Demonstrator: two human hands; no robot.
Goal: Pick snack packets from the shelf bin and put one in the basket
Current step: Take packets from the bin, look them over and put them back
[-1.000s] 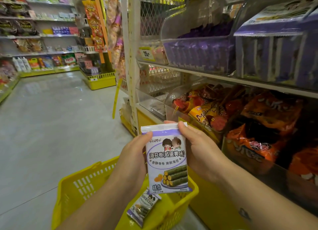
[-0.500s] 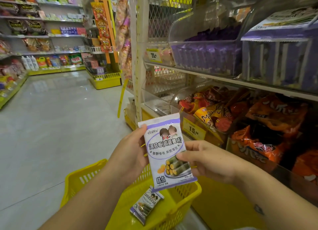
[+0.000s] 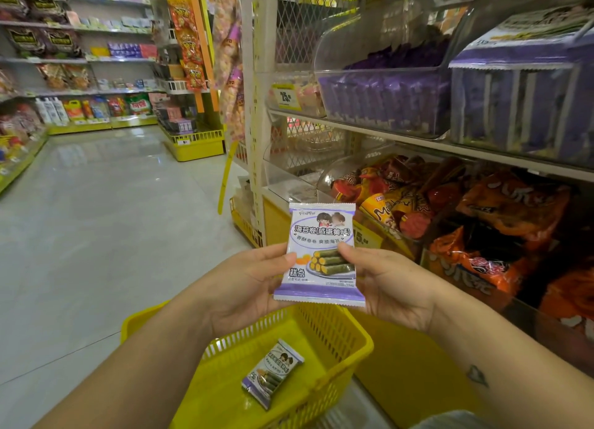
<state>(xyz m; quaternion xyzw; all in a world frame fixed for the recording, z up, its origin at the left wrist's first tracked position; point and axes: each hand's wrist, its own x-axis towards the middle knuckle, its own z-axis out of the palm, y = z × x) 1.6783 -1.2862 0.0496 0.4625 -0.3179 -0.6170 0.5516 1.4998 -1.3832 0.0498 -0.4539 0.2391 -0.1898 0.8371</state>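
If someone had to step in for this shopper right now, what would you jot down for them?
Hands: the left hand and the right hand both hold one purple snack packet upright by its side edges, above the yellow basket.
Things: a second packet of the same kind lies on the basket floor. The shelf bin of purple packets is up on the right.
Done: one packet is in the basket.
Left: probably just the held packet, to drop in or put back in the bin.
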